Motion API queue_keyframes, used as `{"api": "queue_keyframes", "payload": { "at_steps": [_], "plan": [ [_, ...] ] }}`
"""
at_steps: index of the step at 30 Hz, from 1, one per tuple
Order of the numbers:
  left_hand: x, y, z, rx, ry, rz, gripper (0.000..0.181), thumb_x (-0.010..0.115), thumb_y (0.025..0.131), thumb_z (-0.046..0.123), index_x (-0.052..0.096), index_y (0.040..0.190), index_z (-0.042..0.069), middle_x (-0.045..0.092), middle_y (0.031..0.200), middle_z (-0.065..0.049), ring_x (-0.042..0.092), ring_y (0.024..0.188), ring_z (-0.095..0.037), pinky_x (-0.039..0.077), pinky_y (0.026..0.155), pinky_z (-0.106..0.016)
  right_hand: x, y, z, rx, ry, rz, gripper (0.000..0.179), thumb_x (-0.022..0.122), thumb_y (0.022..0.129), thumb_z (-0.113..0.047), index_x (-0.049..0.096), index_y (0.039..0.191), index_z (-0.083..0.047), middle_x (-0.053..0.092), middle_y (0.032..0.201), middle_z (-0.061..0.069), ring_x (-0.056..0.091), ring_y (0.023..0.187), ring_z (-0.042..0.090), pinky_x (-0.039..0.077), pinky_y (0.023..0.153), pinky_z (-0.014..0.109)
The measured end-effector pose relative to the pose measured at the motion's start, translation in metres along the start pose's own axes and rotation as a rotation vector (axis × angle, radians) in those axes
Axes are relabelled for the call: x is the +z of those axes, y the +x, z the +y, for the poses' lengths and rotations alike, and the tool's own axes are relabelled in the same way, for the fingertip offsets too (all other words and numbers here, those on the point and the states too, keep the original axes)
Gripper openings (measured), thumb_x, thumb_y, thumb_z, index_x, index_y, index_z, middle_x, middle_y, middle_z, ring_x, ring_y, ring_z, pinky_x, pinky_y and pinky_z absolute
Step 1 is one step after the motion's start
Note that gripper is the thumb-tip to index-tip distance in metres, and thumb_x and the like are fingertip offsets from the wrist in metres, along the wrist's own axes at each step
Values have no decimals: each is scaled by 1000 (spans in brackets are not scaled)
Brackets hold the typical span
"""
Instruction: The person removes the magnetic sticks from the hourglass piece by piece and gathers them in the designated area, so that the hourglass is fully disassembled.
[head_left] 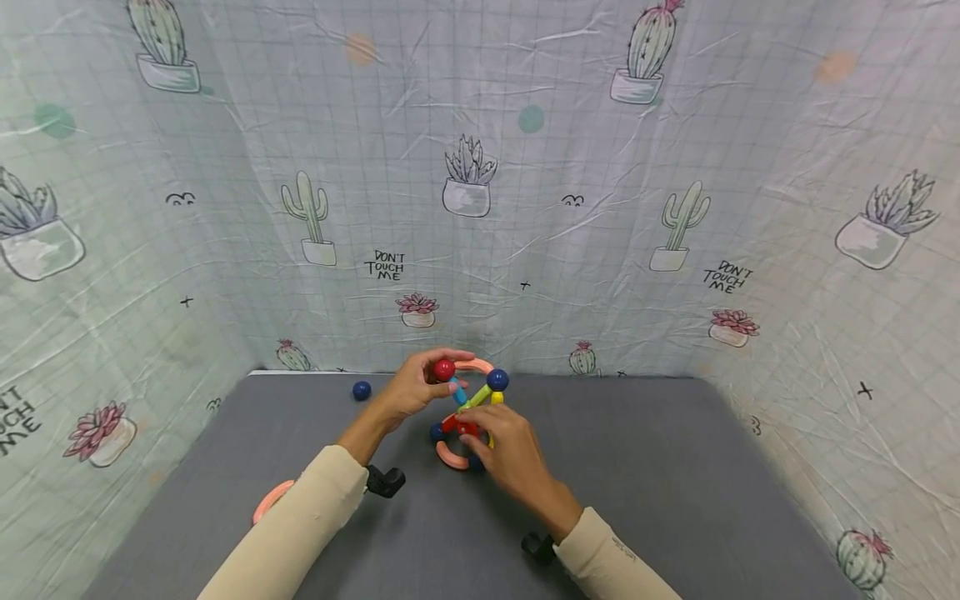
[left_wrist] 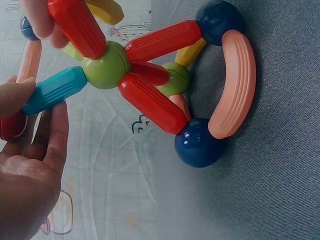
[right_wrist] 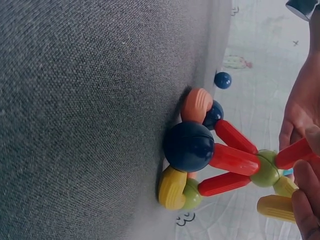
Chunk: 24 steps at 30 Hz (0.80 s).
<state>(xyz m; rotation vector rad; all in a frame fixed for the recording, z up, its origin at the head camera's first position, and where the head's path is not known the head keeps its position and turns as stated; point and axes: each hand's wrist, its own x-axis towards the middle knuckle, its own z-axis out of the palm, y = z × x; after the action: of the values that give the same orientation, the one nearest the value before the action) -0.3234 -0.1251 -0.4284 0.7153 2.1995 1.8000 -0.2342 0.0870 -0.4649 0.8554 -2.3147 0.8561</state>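
A magnetic ball-and-stick structure stands on the grey table, its lower ring made of navy balls [left_wrist: 200,142], a peach curved stick [left_wrist: 237,85], a green ball [right_wrist: 192,195] and a yellow curved stick [right_wrist: 172,187]. Red sticks [left_wrist: 152,102] rise from the ring to a central green ball [left_wrist: 106,65]. My left hand [head_left: 411,387] holds the blue stick [left_wrist: 55,91] and red ball [head_left: 444,370] at the upper left. With thumb and fingers, my right hand [head_left: 517,454] pinches a red stick [left_wrist: 77,25] that meets the central ball. An upper navy ball [head_left: 497,380] joins a peach curved stick [head_left: 474,365].
A loose navy ball [head_left: 362,390] lies near the table's back edge, left of the structure. Another peach curved piece [head_left: 270,500] is partly hidden by the left sleeve. Behind the table [head_left: 637,483] hangs a cactus-print sheet [head_left: 487,250].
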Motion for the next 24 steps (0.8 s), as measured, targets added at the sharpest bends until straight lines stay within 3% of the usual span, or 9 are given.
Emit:
{"api": "queue_keyframes", "payload": {
  "at_steps": [9, 16, 24],
  "plan": [
    [3, -1, 2, -10, -4, 21, 50, 67, 101, -2, 62, 147, 15, 60, 152, -13, 72, 126, -35, 56, 108, -40, 4, 0, 4, 63, 29, 31, 26, 83, 88, -25, 80, 111, -13, 80, 102, -2, 69, 87, 11, 58, 74, 28],
    [5, -1, 2, -17, 29, 32, 50, 70, 100, 2, 63, 147, 19, 61, 151, -11, 68, 129, -36, 57, 107, -41, 5, -6, 8, 69, 75, 96, 26, 88, 86, -18, 81, 108, -8, 78, 93, -1, 71, 80, 19, 58, 69, 29],
    [4, -2, 1, -25, 24, 43, 50, 68, 101, 0, 63, 148, 18, 58, 154, -11, 70, 127, -35, 56, 108, -42, -13, -13, 10, 170, 100, 110, 24, 89, 87, -23, 81, 108, -13, 77, 96, -4, 71, 85, 14, 61, 77, 29]
  ]
}}
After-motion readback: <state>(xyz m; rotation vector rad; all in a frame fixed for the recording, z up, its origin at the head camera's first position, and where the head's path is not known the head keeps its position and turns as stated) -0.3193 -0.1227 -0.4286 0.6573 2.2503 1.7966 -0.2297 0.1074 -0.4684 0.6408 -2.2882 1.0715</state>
